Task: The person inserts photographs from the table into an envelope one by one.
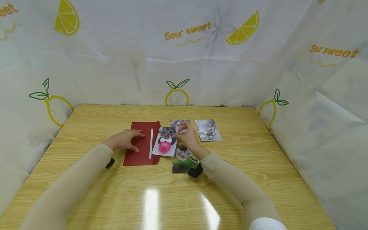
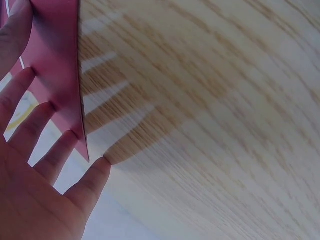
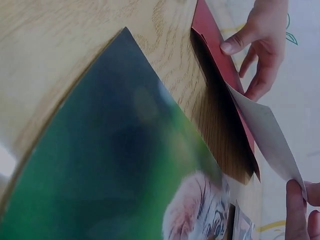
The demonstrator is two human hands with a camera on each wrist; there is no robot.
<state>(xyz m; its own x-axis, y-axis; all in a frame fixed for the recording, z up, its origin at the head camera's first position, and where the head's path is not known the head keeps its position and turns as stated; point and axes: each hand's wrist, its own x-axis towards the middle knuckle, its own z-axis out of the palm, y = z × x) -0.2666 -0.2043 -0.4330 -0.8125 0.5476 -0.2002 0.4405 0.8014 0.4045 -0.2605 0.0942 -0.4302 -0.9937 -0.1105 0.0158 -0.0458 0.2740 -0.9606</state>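
A red envelope (image 1: pixel 139 145) with a white strip along its right side lies on the table. My left hand (image 1: pixel 128 139) rests on it, fingers spread, and in the left wrist view the fingertips (image 2: pixel 49 106) touch its red surface. Between thumb and fingers my right hand (image 1: pixel 188 137) pinches a card by its upper right edge. This cat card (image 1: pixel 164 142) shows a tabby with a pink ball. Its left edge overlaps the envelope's right side, and in the right wrist view the card (image 3: pixel 270 135) is tilted, raised above the table.
Under the right hand lies a tiger card (image 1: pixel 184 164) with a green background. Another card (image 1: pixel 173 122) is partly hidden behind the hand. A pale grey card (image 1: pixel 209 131) lies to the right. A white printed curtain (image 1: pixel 120 64) hangs behind the wooden table (image 1: pixel 253 166).
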